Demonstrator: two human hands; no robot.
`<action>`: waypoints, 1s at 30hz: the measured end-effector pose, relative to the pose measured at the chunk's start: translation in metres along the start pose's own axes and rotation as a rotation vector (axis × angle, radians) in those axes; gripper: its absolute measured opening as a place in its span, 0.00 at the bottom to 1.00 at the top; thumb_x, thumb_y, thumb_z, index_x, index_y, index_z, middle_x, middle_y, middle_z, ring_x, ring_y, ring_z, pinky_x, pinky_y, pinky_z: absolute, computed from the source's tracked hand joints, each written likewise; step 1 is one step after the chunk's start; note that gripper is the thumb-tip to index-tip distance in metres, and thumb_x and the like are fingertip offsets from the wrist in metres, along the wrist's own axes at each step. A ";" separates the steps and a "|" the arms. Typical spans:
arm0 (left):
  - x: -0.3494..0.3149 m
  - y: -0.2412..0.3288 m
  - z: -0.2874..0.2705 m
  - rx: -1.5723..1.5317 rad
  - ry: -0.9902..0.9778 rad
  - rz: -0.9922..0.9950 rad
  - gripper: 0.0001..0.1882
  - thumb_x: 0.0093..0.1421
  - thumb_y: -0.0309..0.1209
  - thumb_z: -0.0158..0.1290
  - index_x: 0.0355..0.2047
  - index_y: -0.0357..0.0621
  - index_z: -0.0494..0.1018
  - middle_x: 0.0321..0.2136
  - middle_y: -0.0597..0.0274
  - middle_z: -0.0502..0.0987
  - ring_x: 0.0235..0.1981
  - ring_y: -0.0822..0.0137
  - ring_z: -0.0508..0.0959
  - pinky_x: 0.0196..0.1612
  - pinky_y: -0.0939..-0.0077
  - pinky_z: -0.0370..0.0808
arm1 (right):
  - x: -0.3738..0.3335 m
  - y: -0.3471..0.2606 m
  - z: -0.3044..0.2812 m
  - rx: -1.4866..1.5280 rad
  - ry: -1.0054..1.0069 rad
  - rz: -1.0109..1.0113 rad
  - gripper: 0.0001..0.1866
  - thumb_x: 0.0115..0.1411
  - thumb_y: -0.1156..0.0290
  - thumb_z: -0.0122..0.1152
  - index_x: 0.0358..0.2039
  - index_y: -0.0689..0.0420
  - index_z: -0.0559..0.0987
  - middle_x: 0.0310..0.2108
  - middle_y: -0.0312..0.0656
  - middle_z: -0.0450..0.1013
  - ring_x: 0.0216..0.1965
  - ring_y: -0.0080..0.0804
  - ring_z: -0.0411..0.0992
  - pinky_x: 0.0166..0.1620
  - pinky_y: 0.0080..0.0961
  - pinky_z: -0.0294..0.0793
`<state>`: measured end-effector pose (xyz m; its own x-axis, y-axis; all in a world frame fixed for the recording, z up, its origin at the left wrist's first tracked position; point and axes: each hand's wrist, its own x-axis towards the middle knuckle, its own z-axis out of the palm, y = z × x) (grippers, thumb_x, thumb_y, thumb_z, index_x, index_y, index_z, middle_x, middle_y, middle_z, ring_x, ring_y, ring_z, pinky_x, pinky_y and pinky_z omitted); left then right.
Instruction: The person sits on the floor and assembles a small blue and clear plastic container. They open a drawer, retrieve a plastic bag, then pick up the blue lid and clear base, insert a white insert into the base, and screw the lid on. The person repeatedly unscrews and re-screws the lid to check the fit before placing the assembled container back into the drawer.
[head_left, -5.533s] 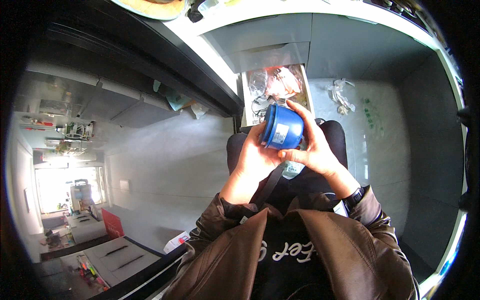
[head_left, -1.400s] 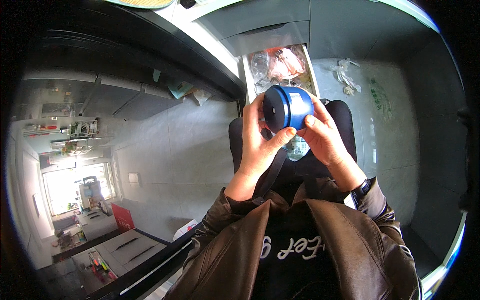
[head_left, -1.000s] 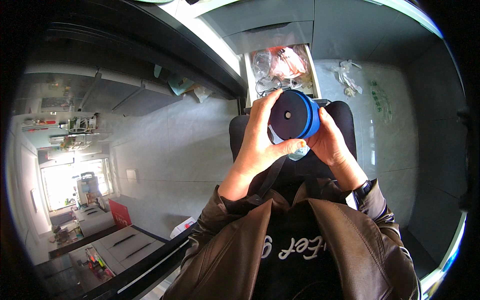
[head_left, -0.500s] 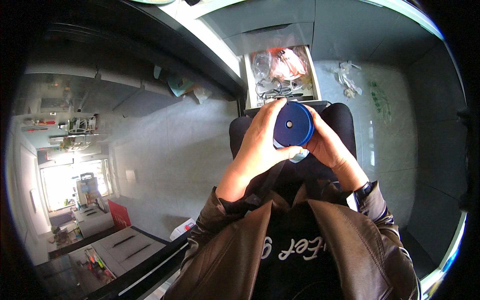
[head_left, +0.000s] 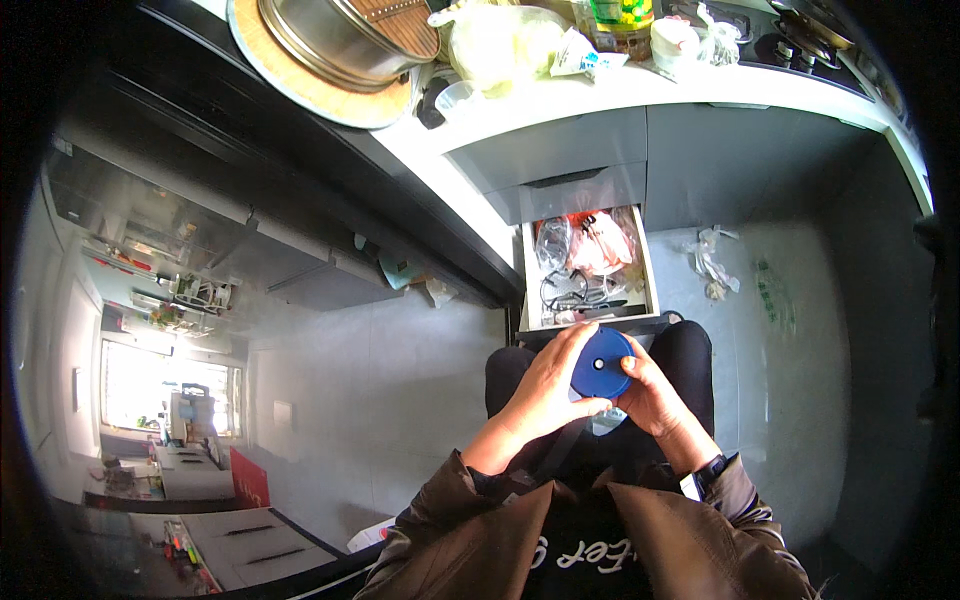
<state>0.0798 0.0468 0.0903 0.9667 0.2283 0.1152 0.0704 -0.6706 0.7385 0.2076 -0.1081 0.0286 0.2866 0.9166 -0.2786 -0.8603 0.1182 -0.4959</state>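
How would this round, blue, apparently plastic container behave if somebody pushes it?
The round blue container would probably roll on its side, given its circular outline. It seems stiff, looking undented between left hand and right hand.

And there sat the tub, between the left hand at eight o'clock and the right hand at four! Straight up at twelve, the drawer: cables nearer, bags behind them. Beyond that ran the counter, with the hob at one. Over to half past ten, a pot on a board! Between one and two, a scrap lay on the floor, right of the drawer; far off at nine, the window.
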 end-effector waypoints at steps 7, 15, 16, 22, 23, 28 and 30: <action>0.027 -0.025 -0.002 -0.538 0.032 -0.065 0.61 0.55 0.51 0.72 0.77 0.41 0.48 0.69 0.43 0.63 0.67 0.52 0.69 0.69 0.57 0.66 | 0.006 -0.023 -0.004 0.103 -0.085 -0.037 0.48 0.56 0.51 0.77 0.70 0.52 0.62 0.64 0.44 0.66 0.64 0.42 0.71 0.62 0.52 0.78; 0.087 -0.073 -0.038 -0.612 0.248 -0.239 0.28 0.76 0.40 0.51 0.70 0.40 0.63 0.58 0.54 0.75 0.53 0.66 0.79 0.53 0.73 0.77 | 0.009 -0.037 -0.022 0.150 -0.094 -0.056 0.49 0.57 0.49 0.77 0.72 0.49 0.60 0.69 0.44 0.61 0.68 0.46 0.66 0.63 0.53 0.75; 0.094 -0.077 -0.043 -0.600 0.250 -0.257 0.27 0.76 0.40 0.51 0.69 0.39 0.64 0.57 0.55 0.76 0.52 0.67 0.79 0.52 0.74 0.77 | 0.009 -0.038 -0.024 0.155 -0.087 -0.058 0.49 0.57 0.49 0.77 0.73 0.48 0.59 0.69 0.44 0.61 0.68 0.46 0.66 0.63 0.53 0.75; 0.134 -0.107 -0.067 -0.581 0.322 -0.316 0.22 0.76 0.38 0.52 0.65 0.42 0.70 0.54 0.60 0.78 0.50 0.70 0.79 0.48 0.75 0.79 | 0.015 -0.043 -0.040 0.163 -0.067 -0.066 0.50 0.58 0.47 0.76 0.73 0.47 0.58 0.70 0.43 0.60 0.68 0.47 0.66 0.63 0.52 0.74; 0.140 -0.113 -0.072 -0.572 0.338 -0.315 0.23 0.75 0.37 0.52 0.65 0.41 0.69 0.54 0.60 0.77 0.50 0.69 0.79 0.48 0.75 0.79 | 0.016 -0.044 -0.043 0.166 -0.064 -0.067 0.50 0.58 0.47 0.76 0.73 0.47 0.58 0.70 0.43 0.60 0.68 0.47 0.66 0.63 0.52 0.74; 0.186 -0.152 -0.115 -0.677 0.550 -0.414 0.28 0.73 0.42 0.55 0.66 0.39 0.65 0.53 0.53 0.76 0.49 0.62 0.79 0.51 0.66 0.78 | 0.019 -0.048 -0.054 0.168 -0.026 -0.060 0.51 0.58 0.47 0.76 0.74 0.46 0.57 0.70 0.43 0.59 0.68 0.46 0.65 0.63 0.52 0.74; 0.213 -0.166 -0.140 -0.779 0.640 -0.478 0.30 0.71 0.47 0.57 0.62 0.37 0.67 0.50 0.50 0.76 0.47 0.61 0.78 0.51 0.65 0.77 | 0.021 -0.050 -0.058 0.171 -0.005 -0.055 0.52 0.58 0.47 0.76 0.75 0.46 0.56 0.70 0.43 0.59 0.68 0.47 0.65 0.63 0.52 0.74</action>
<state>0.2399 0.3056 0.0858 0.5607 0.8166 -0.1370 0.0110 0.1581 0.9874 0.2811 -0.1168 0.0001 0.3330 0.9091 -0.2504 -0.9028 0.2307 -0.3629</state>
